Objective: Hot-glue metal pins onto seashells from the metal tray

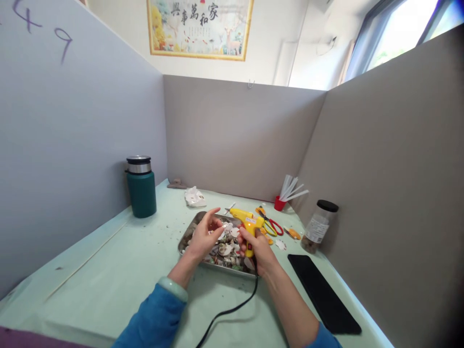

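From far off I look down at two bare hands over the table (108,285), with blue sleeves on the arms. The right hand (258,249) has its grip closed around the handle of a yellow glue gun (242,214). The gun is held up over the right part of a metal tray (228,269), and its thin tip points left, close to the left pointing finger. A black cord (232,310) hangs from the handle and runs over the table toward me. The left hand (203,237) is over the left side of the tray, its fingers bent and its thumb near them; I cannot tell if that grip has a tiny thing in it. The tray is full of shells (227,250), white, brown and gray. Just right of and behind the tray I see scissors (277,227) with a red handle. Behind them is a small red cup (279,204) with white sticks (289,187). A jar (317,227) with a black lid is by the right wall, near a long black flat thing (322,292). A green bottle (142,195) stands at the left.
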The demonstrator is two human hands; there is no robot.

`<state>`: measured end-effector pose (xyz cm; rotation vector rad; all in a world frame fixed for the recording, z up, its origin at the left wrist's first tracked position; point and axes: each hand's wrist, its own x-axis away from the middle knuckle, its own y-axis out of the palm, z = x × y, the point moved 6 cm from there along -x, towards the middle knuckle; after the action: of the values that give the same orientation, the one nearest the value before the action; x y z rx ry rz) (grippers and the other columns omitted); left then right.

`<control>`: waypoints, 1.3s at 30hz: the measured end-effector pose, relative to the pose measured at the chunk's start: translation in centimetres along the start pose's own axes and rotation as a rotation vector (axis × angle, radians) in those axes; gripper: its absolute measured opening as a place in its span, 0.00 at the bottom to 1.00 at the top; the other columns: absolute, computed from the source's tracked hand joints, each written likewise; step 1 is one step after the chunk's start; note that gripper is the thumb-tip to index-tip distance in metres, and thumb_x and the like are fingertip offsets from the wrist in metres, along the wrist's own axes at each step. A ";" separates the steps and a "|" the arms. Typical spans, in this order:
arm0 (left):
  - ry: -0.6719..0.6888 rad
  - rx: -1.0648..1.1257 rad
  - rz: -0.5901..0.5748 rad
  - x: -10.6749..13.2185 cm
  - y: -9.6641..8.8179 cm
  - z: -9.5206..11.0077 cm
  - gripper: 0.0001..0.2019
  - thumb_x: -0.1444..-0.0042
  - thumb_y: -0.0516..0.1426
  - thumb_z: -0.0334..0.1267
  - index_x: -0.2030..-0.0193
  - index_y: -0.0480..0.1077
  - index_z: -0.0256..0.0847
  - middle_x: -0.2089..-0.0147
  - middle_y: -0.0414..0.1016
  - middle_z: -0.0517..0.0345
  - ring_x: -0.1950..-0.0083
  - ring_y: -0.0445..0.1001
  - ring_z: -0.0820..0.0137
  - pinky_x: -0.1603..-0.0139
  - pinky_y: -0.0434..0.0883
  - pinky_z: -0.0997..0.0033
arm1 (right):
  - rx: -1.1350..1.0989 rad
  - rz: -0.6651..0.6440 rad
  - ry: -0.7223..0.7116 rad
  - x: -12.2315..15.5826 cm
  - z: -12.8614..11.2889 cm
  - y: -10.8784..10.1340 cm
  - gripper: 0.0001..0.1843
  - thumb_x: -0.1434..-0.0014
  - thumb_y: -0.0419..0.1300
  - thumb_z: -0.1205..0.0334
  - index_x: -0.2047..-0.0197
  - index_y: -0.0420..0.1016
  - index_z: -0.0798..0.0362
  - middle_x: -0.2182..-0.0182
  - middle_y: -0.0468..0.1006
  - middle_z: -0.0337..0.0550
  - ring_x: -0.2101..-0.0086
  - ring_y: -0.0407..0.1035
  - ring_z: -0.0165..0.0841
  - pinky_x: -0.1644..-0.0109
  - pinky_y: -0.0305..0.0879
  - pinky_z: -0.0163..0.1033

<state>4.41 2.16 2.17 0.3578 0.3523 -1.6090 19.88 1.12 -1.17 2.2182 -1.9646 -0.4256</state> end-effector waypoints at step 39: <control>-0.200 0.254 0.182 0.3 -3.3 -2.3 0.29 0.60 0.64 0.37 0.49 0.64 0.35 0.70 0.70 0.64 0.73 0.67 0.77 0.72 0.66 0.76 | 1.499 -0.029 -0.281 0.9 -2.0 -0.9 0.20 0.39 0.57 0.55 0.46 0.66 0.53 0.52 0.71 0.46 0.53 0.67 0.40 0.49 0.62 0.53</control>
<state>1.14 3.14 -0.01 0.4055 -0.0384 -1.4972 21.43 0.24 0.41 2.9010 -2.8703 1.2444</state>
